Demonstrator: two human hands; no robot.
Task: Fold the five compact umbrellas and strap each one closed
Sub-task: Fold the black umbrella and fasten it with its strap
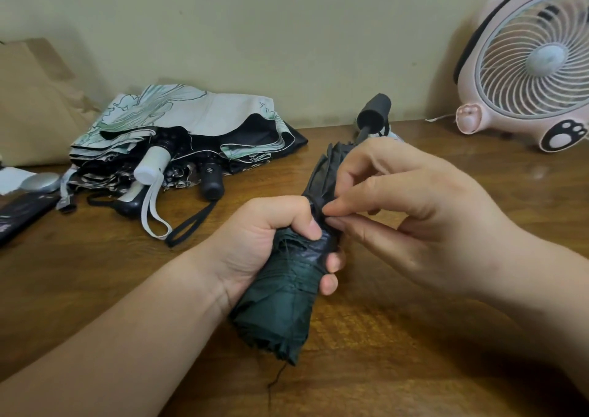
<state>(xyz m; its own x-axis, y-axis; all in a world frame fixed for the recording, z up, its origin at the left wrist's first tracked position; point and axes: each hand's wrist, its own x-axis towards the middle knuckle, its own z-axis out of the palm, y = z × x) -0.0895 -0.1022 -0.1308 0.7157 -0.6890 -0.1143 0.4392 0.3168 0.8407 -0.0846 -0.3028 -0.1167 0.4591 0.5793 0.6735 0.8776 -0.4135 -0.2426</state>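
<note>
Brown wood runs across the whole view: a table (pixel 446 337) set against a pale wall, with room to work at the front edge. At the back right stands a pink fan (pixel 535 63), well away from the job. At the back left, beside a paper bag (pixel 28 98), lies a loose pile of umbrellas (pixel 191 120). Their cloth is slack and spread, and a white handle (pixel 151 165) and a black one (pixel 210 181) stick out toward the viewer with their wrist loops trailing. These look unfolded and unstrapped, most likely parked there until their turn.

The dark green umbrella (pixel 280 314) is the one in work. It is held over the middle of the table, its gathered cloth pointing toward the person and its black handle (pixel 376 112) pointing away toward the wall. That angle keeps the rolled middle under both hands.

The left hand (pixel 271 235) is wrapped tight round the middle, thumb on top and fingertips showing on the far side, seemingly to stop the pleats springing loose. The right hand (pixel 420 200) is nearly closed. Its thumb and forefinger pinch a small dark tab, probably the strap (pixel 317 208), just beside the left thumb, while the other fingers curl clear. Whether the strap is fastened cannot be told.
</note>
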